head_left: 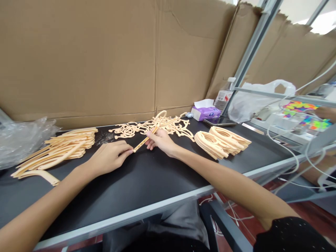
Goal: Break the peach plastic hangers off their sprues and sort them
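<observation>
A long, narrow cream plastic piece [141,144] is held at a slant above the black tabletop, with a rounded loop at its upper end. My left hand [111,156] pinches its lower tip between thumb and fingers. Higher up, my right hand [162,141] is closed round the same piece, just below the loop. Behind my hands lies a loose heap of small curved cream hook-like parts [128,130]. Left of my left hand is a pile of long cream arms [69,147]. Stacks of flat cream pieces with oval openings [222,141] lie to the right.
Cardboard [105,63] walls off the table's back. Crumpled clear plastic [23,140] lies at far left. A purple tissue pack [206,113], a bottle [225,96] and a phone [220,121] are at back right, near a metal post [256,43]. Another person's hand [327,113] shows beyond.
</observation>
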Action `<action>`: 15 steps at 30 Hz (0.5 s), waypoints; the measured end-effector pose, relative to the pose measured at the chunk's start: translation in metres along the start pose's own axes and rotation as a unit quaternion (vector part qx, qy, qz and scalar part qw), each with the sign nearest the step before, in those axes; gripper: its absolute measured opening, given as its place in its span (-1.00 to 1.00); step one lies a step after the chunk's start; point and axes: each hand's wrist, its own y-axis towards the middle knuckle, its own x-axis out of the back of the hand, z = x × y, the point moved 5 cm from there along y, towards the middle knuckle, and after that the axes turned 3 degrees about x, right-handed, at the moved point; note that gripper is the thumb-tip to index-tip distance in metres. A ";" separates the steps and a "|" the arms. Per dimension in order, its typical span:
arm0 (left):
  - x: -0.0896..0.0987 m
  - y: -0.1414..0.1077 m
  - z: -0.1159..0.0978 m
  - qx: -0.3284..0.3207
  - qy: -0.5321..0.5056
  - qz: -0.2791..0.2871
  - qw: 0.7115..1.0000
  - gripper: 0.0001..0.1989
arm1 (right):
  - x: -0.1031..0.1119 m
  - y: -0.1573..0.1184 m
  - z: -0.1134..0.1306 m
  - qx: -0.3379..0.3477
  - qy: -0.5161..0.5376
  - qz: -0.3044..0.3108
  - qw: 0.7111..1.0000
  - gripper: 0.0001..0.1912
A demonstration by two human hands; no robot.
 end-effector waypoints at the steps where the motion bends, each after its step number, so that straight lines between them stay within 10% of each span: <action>1: 0.000 0.000 0.000 0.000 0.002 0.003 1.000 -0.63 | 0.000 0.000 0.000 -0.001 -0.002 0.000 1.000 -0.86; 15: -0.002 0.001 -0.002 0.009 0.009 0.025 1.000 -0.58 | 0.000 0.001 -0.001 0.001 -0.013 0.014 1.000 -0.85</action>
